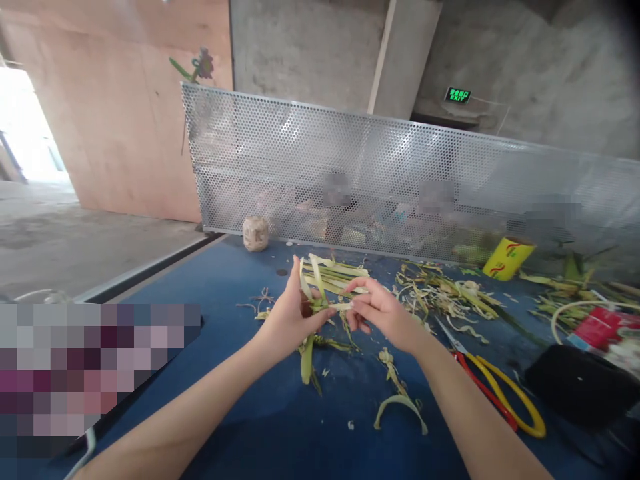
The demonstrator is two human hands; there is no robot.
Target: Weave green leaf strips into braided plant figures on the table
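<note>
Pale strip [343,307] sits between the two hands, above the middle of the blue worktop [195,287]. We see the left hand [295,310] closed round its near end, with taller leaf pieces [317,273] standing up out of the same grip. The right hand [383,313] has the other end, thumb and forefinger narrowed on it; its remaining fingers are curled loosely.

To handle it well, we'd say: keep the left thumb firm where the leaves cross, guide the strip with light, even tension from the right, don't jerk. Dry fibre looks likely to split.

Looks: strip is creamy white, narrow, fairly straight; upright pieces are wider, pale to yellow-green. Exact folds inside the left hand hidden, can't tell.

Around it: flat green leaves [337,283] just behind the hands, curly scraps [450,293] to the right, scissors [483,389] with red and yellow handles beside the right forearm, yellow roll [509,259] farther back, near the perforated panel [300,153].
</note>
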